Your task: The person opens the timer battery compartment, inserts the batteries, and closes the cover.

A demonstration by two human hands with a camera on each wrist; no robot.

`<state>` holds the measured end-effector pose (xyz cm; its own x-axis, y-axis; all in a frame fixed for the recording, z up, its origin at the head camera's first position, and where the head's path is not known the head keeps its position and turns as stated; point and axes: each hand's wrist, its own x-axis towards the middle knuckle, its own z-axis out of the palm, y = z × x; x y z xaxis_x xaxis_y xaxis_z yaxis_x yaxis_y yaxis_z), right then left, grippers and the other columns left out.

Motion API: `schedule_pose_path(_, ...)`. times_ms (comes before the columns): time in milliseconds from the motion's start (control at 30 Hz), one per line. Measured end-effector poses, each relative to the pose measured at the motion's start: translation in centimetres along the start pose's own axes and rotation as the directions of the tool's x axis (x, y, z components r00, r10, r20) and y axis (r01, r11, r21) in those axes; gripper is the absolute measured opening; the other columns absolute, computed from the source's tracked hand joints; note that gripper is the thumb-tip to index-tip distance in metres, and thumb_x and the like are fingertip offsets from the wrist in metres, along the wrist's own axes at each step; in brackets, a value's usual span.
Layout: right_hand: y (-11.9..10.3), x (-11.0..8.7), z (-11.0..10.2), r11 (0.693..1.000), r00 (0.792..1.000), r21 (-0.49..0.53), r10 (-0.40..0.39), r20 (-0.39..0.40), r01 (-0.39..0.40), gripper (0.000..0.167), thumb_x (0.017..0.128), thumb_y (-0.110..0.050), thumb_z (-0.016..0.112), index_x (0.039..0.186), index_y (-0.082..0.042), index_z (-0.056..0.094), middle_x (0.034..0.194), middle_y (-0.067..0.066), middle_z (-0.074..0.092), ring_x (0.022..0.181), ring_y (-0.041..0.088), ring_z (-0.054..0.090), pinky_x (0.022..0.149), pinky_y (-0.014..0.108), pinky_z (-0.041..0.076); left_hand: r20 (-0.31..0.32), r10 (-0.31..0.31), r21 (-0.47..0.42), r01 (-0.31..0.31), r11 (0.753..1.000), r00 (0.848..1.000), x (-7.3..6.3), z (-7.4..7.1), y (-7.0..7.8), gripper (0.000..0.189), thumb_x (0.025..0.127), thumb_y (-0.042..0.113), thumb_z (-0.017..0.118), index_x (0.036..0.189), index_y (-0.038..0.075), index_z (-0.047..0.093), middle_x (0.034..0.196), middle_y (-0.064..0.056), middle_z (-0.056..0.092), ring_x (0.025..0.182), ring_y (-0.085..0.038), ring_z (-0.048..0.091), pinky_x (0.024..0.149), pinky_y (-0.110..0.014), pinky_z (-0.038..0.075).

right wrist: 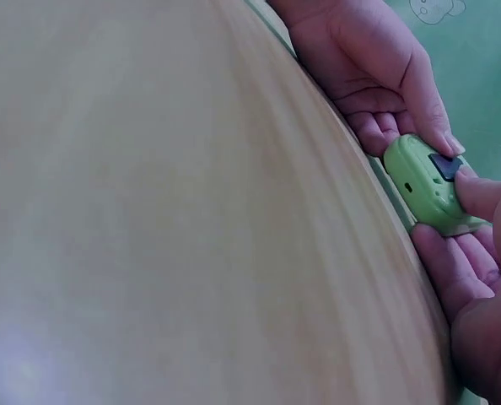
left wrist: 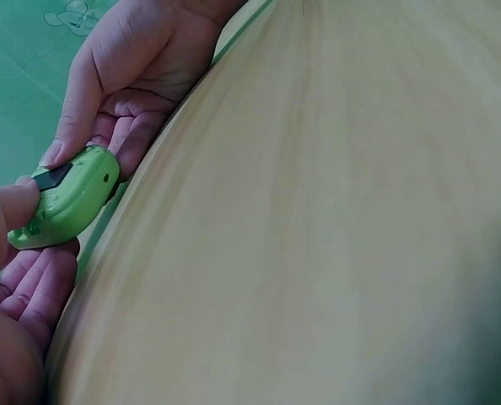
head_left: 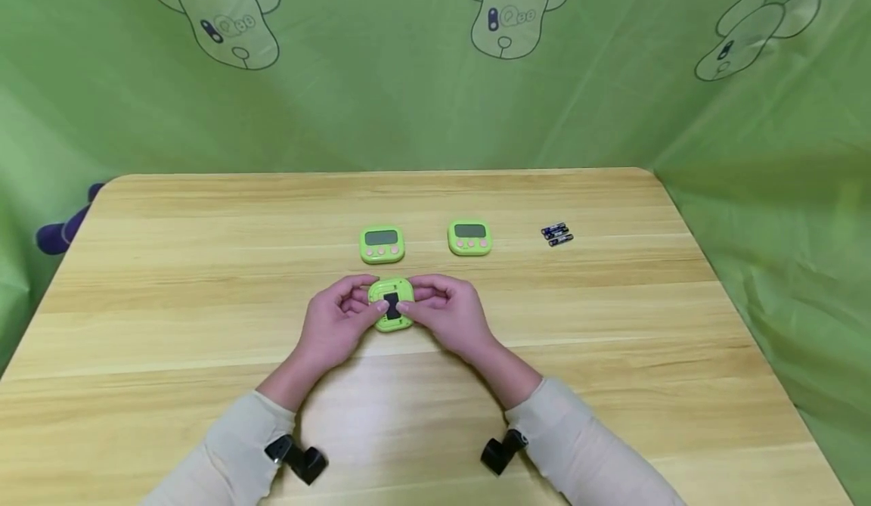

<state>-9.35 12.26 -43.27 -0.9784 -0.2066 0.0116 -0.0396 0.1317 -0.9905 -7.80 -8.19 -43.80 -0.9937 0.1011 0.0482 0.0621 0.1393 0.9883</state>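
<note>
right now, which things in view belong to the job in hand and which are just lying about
In the job:
green timer, back facing up
left hand and right hand, gripping it

Lying about, untouched:
second green timer
third green timer
batteries, though possibly meant for the timers
purple object, far left

Green curtain (head_left: 408, 113) (cartoon heads (head_left: 510, 33)) — wooden table (head_left: 184, 302)

The timer (head_left: 392, 302) between my left hand (head_left: 340, 319) and right hand (head_left: 452, 315) looks like glossy plastic. Beneath, the tabletop (head_left: 401, 400) looks smooth, wood-grained.
</note>
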Motion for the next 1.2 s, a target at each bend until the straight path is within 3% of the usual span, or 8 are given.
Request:
schedule_pose_path(233, -0.43, 0.16, 0.03, 0.999, 0.999, 0.008, 0.034, -0.017, -0.034, 0.035, 0.076, 0.009, 0.083, 0.109, 0.005, 0.072, 0.083, 0.014, 0.07, 0.071, 0.021, 0.069, 0.065, 0.033, 0.06, 0.027, 0.004, 0.005, -0.005, 1.0, 1.0, 0.16, -0.04, 0.03, 0.033, 0.086, 0.0, 0.077, 0.117, -0.001, 0.068, 0.084, -0.011, 0.066, 0.07, -0.017, 0.061, 0.061, -0.022, 0.053)
schedule_pose_path(467, -0.46, 0.18, 0.29, 0.999, 0.999, 0.028, 0.036, -0.034, -0.035, 0.035, 0.074, 0.011, 0.083, 0.108, 0.007, 0.071, 0.08, 0.013, 0.069, 0.069, 0.017, 0.068, 0.065, 0.031, 0.06, 0.004, -0.017, 0.009, 0.017, 1.0, 1.0, 0.21, 0.01, 0.32, 0.032, 0.083, -0.004, 0.078, 0.114, -0.003, 0.069, 0.082, -0.012, 0.065, 0.069, -0.017, 0.059, 0.06, -0.021, 0.052)
schedule_pose_path(700, -0.42, 0.23, 0.36, 0.999, 0.998, -0.019, 0.037, -0.051, -0.038, 0.031, 0.076, 0.01, 0.081, 0.106, 0.006, 0.073, 0.08, 0.011, 0.069, 0.069, 0.016, 0.067, 0.064, 0.029, 0.059, -0.011, -0.018, -0.005, 0.018, 1.0, 1.0, 0.19, -0.05, 0.38, 0.03, 0.083, -0.004, 0.077, 0.112, -0.003, 0.07, 0.082, -0.012, 0.064, 0.068, -0.016, 0.058, 0.059, -0.02, 0.051)
schedule_pose_path(967, -0.42, 0.33, 0.16, 0.999, 1.0, -0.043, -0.02, -0.022, 0.019, 0.033, 0.078, 0.007, 0.082, 0.109, 0.005, 0.074, 0.092, 0.019, 0.073, 0.08, 0.028, 0.072, 0.071, 0.03, 0.059, -0.03, 0.002, -0.02, -0.002, 1.0, 1.0, 0.18, -0.11, 0.24, 0.03, 0.083, -0.003, 0.078, 0.112, -0.002, 0.071, 0.083, -0.013, 0.065, 0.069, -0.015, 0.058, 0.059, -0.019, 0.05)
schedule_pose_path(1200, -0.66, 0.04, 0.06, 0.993, 0.996, -0.114, -0.038, -0.084, 0.029, 0.027, 0.077, 0.004, 0.084, 0.103, 0.003, 0.076, 0.085, 0.011, 0.073, 0.076, 0.022, 0.07, 0.069, 0.027, 0.059, -0.045, -0.011, -0.001, 0.011, 1.0, 0.999, 0.08, 0.08, 0.12, 0.034, 0.082, -0.002, 0.08, 0.115, -0.002, 0.07, 0.086, -0.012, 0.065, 0.071, -0.016, 0.058, 0.06, -0.019, 0.051)
